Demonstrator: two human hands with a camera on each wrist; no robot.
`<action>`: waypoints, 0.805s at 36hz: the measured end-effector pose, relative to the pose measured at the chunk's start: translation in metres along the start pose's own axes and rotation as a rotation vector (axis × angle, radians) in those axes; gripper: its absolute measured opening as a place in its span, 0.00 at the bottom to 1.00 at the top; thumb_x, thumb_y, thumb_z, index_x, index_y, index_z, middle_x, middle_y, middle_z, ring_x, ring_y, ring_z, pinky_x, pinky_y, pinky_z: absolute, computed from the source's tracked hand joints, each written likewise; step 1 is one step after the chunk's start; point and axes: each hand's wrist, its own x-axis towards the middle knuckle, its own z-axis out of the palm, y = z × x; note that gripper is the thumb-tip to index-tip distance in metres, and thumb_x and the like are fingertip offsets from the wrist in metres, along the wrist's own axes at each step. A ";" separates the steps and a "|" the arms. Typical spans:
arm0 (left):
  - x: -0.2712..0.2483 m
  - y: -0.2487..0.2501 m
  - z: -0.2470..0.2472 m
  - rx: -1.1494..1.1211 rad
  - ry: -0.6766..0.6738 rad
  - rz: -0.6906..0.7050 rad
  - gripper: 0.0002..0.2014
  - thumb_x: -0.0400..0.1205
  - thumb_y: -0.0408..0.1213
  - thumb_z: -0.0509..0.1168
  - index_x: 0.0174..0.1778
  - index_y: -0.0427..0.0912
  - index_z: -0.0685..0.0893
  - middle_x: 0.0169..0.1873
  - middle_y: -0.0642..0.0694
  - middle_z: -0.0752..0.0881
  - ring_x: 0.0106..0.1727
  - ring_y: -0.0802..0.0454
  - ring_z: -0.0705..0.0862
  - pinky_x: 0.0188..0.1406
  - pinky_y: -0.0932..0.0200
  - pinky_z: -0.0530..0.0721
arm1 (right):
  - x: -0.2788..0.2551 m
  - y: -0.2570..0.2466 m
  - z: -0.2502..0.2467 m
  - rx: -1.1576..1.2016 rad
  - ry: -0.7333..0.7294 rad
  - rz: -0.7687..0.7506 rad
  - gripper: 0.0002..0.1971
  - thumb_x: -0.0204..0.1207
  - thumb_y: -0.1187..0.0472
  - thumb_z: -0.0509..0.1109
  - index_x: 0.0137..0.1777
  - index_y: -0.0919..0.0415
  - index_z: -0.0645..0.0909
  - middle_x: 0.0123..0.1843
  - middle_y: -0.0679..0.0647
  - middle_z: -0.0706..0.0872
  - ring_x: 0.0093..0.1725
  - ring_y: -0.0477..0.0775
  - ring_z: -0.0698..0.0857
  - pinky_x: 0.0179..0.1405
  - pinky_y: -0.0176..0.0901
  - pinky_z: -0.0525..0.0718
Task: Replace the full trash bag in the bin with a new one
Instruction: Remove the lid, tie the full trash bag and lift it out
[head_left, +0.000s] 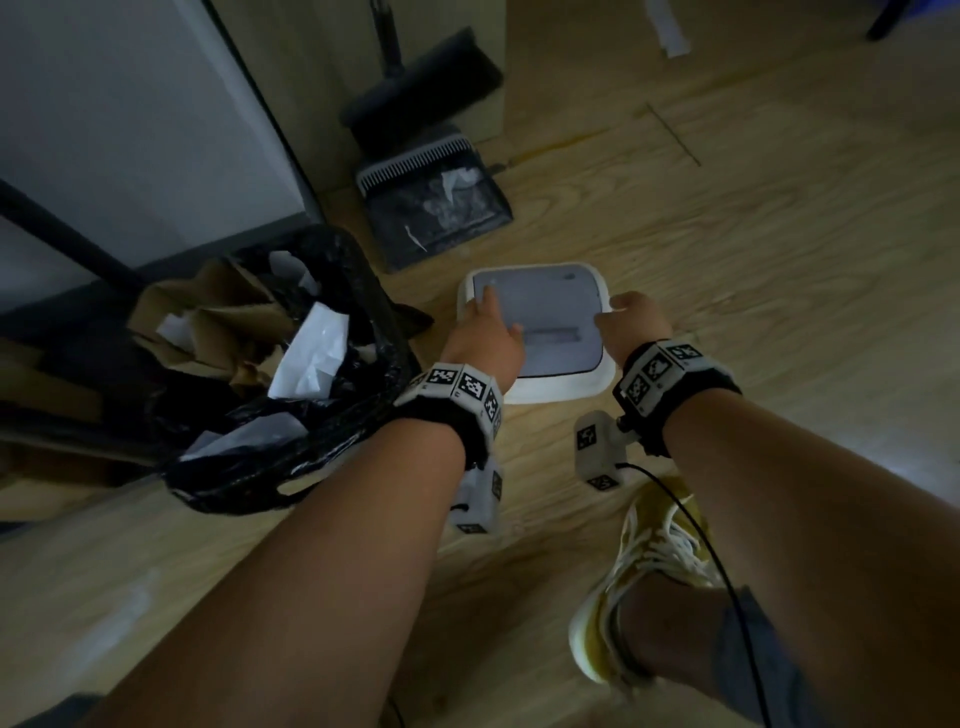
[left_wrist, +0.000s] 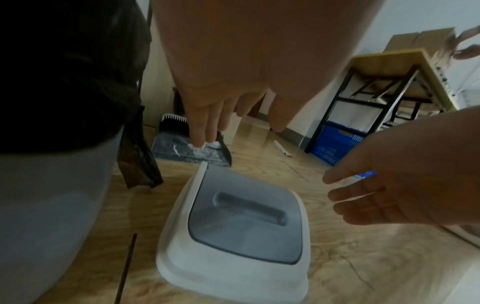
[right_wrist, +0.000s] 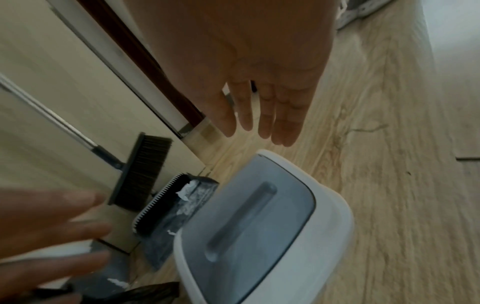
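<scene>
Hovering over bin lid (head_left: 540, 332) on floor: left hand (head_left: 485, 340), right hand (head_left: 631, 325), fingers straight, holding nothing.

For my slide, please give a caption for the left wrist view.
Both open hands hover above the bin lid lying on the floor.

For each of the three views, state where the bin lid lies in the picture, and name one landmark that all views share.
Head: bin lid centre, between both hands.
Left wrist: lower centre, on the floor.
Right wrist: lower right of centre.
Shared landmark: the dustpan just beyond the lid.
</scene>
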 end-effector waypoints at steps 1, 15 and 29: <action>-0.004 0.002 -0.007 -0.001 0.020 0.013 0.31 0.88 0.42 0.52 0.85 0.44 0.48 0.83 0.40 0.56 0.79 0.37 0.67 0.74 0.46 0.72 | -0.006 -0.005 -0.003 0.001 0.000 -0.016 0.26 0.81 0.63 0.60 0.79 0.61 0.68 0.73 0.64 0.78 0.67 0.65 0.80 0.49 0.45 0.75; -0.082 -0.027 -0.099 -0.077 0.434 0.141 0.25 0.86 0.37 0.55 0.81 0.43 0.64 0.77 0.40 0.67 0.74 0.40 0.74 0.72 0.50 0.73 | -0.102 -0.087 -0.005 -0.024 -0.054 -0.392 0.22 0.82 0.61 0.63 0.75 0.59 0.72 0.70 0.62 0.80 0.59 0.63 0.83 0.57 0.49 0.82; -0.145 -0.150 -0.138 -0.086 0.594 -0.258 0.23 0.84 0.33 0.54 0.77 0.42 0.69 0.73 0.36 0.71 0.72 0.37 0.73 0.71 0.46 0.74 | -0.166 -0.119 0.057 -0.065 -0.211 -0.565 0.20 0.84 0.57 0.58 0.75 0.57 0.73 0.72 0.58 0.78 0.66 0.61 0.80 0.57 0.46 0.78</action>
